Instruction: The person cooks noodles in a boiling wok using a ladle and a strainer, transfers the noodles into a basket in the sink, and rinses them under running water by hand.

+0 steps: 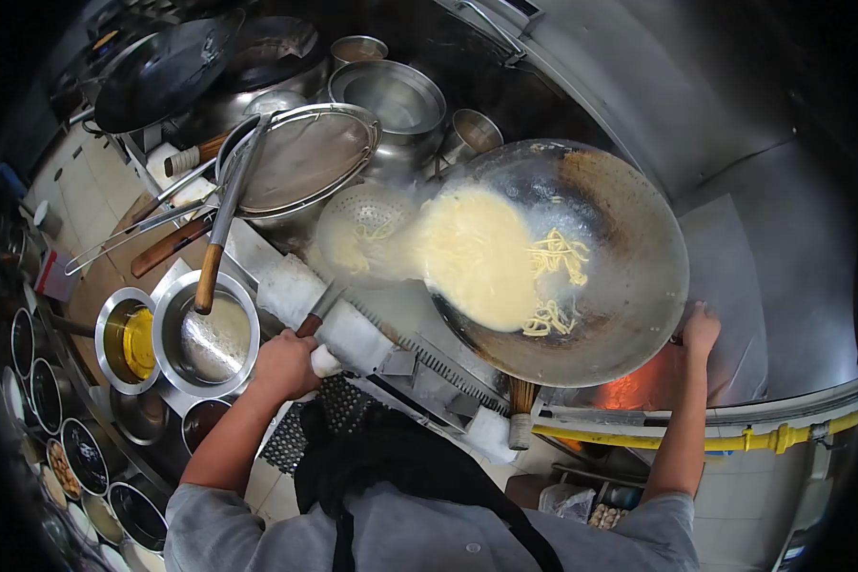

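My left hand (291, 365) had its fingers wrapped round the handle of the skimmer (362, 203); the fingers of my right hand (702, 331) were clenched at the edge of the tilted wok (634, 248), flame (629, 384) beneath. Pale broth (477, 253) spilled towards the skimmer; noodles (558, 253) clung to the wok and probably, though blurred, the skimmer. Over-tilting could have slopped broth onto the steel surface (415, 315). A mesh strainer (305, 162) and tiled floor (95, 181) lay leftward.

I get muted light over the wok (634, 257), orange glow (636, 383) at its near rim, haze (410, 195) left of it, dark fisheye-bent edges all round it.
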{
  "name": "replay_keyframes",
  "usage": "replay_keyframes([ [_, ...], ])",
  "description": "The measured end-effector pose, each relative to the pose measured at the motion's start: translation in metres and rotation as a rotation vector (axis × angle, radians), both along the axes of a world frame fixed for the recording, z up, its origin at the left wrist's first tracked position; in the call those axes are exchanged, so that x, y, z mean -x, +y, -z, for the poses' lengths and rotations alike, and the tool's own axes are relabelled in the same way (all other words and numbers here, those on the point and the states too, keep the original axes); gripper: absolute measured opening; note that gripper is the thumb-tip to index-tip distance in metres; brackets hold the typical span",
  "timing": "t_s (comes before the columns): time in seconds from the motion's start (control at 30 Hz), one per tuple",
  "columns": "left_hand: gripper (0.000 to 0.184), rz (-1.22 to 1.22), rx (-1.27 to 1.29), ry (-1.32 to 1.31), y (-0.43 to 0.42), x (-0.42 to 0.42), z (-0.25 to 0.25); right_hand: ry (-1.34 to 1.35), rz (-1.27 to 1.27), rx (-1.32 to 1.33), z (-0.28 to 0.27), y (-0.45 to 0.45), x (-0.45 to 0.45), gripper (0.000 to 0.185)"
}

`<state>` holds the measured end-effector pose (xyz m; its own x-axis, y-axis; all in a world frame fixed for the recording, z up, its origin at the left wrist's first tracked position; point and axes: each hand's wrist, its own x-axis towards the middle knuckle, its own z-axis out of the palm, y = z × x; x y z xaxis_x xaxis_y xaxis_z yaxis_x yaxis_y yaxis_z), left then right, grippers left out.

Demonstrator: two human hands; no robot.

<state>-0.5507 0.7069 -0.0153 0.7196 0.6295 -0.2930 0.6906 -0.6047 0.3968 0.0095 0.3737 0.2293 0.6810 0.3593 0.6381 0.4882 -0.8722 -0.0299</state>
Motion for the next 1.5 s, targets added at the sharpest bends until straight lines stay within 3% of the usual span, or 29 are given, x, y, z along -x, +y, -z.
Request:
replay_keyframes([
  [0.03,0.035,-0.001,-0.001,0.001,-0.001,0.0,0.002,-0.005,-0.005,0.001,0.0,0.001,0.003,0.041],
  [0.1,0.035,-0.01,-0.004,-0.008,-0.001,0.0,0.008,0.18,0.008,-0.33,0.006,0.008,0.013,0.031],
  [0.2,0.036,-0.01,-0.005,-0.014,-0.002,0.001,0.015,0.205,-0.056,-0.379,-0.005,0.026,0.052,0.033],
  [0.33,0.043,-0.033,-0.002,0.002,-0.004,-0.001,0.025,0.269,0.007,-0.341,-0.025,0.038,0.07,0.034],
  [0.4,0.043,-0.038,0.001,0.005,-0.005,-0.001,0.027,-0.076,-0.078,0.087,-0.025,0.028,0.042,0.033],
  [0.43,0.043,-0.045,0.007,0.01,-0.006,-0.001,0.026,-0.079,-0.083,0.084,-0.028,0.032,0.049,0.033],
  [0.5,0.04,-0.051,0.012,-0.006,-0.008,0.0,0.021,0.157,-0.027,-0.292,-0.036,0.049,0.073,0.035],
  [0.63,0.037,-0.045,0.008,-0.029,-0.007,0.001,0.02,0.134,-0.022,-0.339,-0.035,0.043,0.052,0.036],
  [0.83,0.04,-0.033,-0.002,-0.1,-0.006,0.004,0.033,-0.057,-0.091,-0.097,-0.049,0.044,0.053,0.036],
  [0.9,0.039,-0.034,0.003,-0.099,-0.006,0.005,0.029,-0.249,-0.245,0.219,-0.053,0.039,0.046,0.036],
  [1.03,0.038,-0.023,0.0,-0.128,-0.005,0.007,0.033,-0.095,-0.144,0.096,-0.064,0.057,0.056,0.035],
  [1.1,0.038,-0.025,0.001,-0.11,-0.005,0.007,0.033,0.102,-0.096,-0.212,-0.069,0.069,0.065,0.034],
  [1.5,0.039,-0.021,0.028,-0.09,-0.005,0.01,0.031,-0.015,-0.229,-0.153,-0.125,0.155,0.166,0.033],
])
